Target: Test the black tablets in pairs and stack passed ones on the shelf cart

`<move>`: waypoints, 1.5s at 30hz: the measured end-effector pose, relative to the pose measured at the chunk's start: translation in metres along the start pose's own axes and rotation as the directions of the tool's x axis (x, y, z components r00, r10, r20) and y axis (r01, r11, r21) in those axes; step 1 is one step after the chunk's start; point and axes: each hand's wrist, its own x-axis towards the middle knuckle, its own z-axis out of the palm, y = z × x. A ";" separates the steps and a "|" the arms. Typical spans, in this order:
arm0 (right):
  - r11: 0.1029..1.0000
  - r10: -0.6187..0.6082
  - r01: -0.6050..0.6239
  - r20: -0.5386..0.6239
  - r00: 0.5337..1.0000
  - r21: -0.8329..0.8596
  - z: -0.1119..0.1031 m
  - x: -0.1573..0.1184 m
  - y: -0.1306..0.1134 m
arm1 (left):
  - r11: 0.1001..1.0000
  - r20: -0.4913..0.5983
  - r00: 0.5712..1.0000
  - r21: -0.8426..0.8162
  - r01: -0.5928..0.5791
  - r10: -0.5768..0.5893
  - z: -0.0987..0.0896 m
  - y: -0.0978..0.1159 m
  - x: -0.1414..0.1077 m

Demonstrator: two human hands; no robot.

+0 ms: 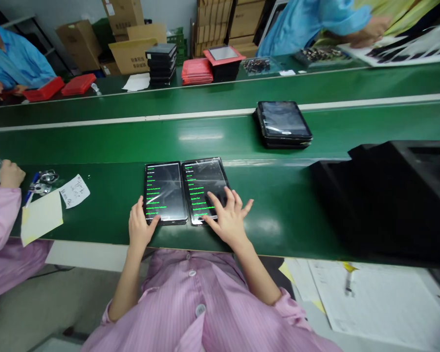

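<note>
Two tablets lie side by side on the green bench, their dark screens lit with lines of green text. At the lower left corner of the left tablet is my left hand, fingers along its side edge and thumb on the bottom edge, apart from each other. My right hand is spread over the lower right part of the right tablet, with fingertips over the screen and the thumb near its bottom edge. It holds nothing.
Stacked tablets sit on the green belt ahead. Black foam trays fill the right. At left are a person's hand, a handwritten note and yellowish paper. People in blue sit across, by red trays.
</note>
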 end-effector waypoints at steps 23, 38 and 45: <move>0.999 -0.020 0.018 0.044 0.999 0.048 -0.007 0.017 0.019 | 0.981 0.112 0.993 -0.186 0.053 -0.033 -0.001 -0.022 0.030; 0.996 0.081 -0.082 -0.008 0.997 -0.032 -0.027 0.049 0.076 | 0.999 0.281 0.959 -0.027 0.034 -0.025 -0.012 -0.024 0.052; 0.912 -0.024 0.016 0.015 1.000 0.411 0.019 0.096 0.115 | 0.998 0.310 0.950 0.042 -0.048 0.033 -0.019 -0.005 0.136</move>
